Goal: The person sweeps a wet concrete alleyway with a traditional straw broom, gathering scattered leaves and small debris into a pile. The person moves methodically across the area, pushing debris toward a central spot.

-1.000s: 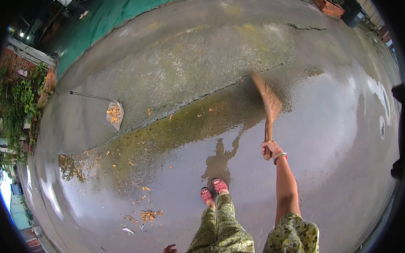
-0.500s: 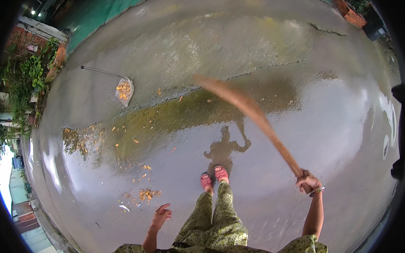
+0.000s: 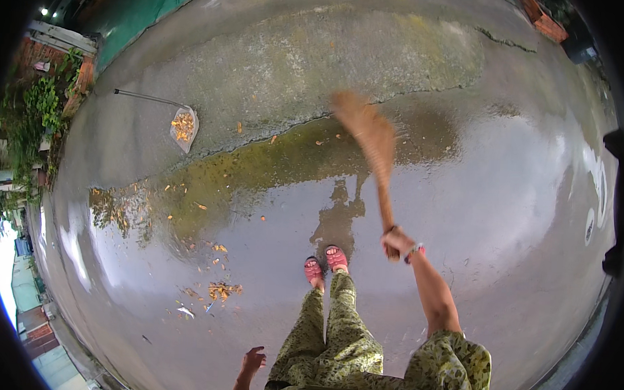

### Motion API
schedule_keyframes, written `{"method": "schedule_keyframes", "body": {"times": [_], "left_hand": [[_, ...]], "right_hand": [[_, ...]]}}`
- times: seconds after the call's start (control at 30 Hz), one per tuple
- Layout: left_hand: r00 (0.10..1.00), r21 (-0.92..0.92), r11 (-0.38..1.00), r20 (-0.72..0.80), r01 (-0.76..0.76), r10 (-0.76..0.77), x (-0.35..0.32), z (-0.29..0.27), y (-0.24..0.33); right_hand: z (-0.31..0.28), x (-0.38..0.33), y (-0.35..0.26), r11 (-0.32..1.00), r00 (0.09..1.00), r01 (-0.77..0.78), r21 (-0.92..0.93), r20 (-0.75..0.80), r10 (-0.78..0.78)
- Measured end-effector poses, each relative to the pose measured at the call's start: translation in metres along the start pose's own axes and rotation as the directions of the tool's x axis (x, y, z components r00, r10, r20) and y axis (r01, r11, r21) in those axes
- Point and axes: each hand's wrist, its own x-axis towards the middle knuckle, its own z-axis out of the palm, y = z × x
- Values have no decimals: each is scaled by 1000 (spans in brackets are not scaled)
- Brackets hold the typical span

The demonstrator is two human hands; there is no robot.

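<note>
My right hand (image 3: pixel 395 242) is wrapped round the handle of a brown broom (image 3: pixel 370 134), whose blurred head points up and away over the wet pavement. A bracelet circles that wrist. My left hand (image 3: pixel 254 360) hangs low at my left side with nothing in it, its fingers loosely apart. To my front left, a small heap of yellow-brown leaves (image 3: pixel 224 290) lies on the ground beside a pale scrap (image 3: pixel 185 312). Farther off, a long-handled dustpan (image 3: pixel 185 130) rests on the pavement with more leaves in it.
My feet in red sandals (image 3: pixel 336 258) stand at the edge of a shallow, reflecting puddle (image 3: pixel 290 225). A crack (image 3: pixel 272 144) crosses the pavement beyond. Scattered leaves (image 3: pixel 200 206) lie to the left. Green plants (image 3: pixel 43 110) and a brick wall (image 3: pixel 38 53) border the far left.
My right hand has swung the broom inward to the left, and the broom now stands more upright. My left hand has dropped lower and nearer my body.
</note>
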Motion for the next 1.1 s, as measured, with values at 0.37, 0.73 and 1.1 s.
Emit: {"method": "schedule_keyframes", "body": {"times": [0.37, 0.73, 1.1], "left_hand": [[901, -502, 860, 327, -91, 286, -17, 257, 318], [619, -564, 825, 636, -34, 461, 75, 349, 464], [976, -892, 415, 214, 180, 37, 155, 95, 373]], "right_hand": [[14, -176, 18, 1000, 871, 1, 27, 491, -14], [65, -116, -42, 801, 998, 24, 598, -66, 19], [233, -55, -123, 985, 823, -167, 51, 557, 111]]}}
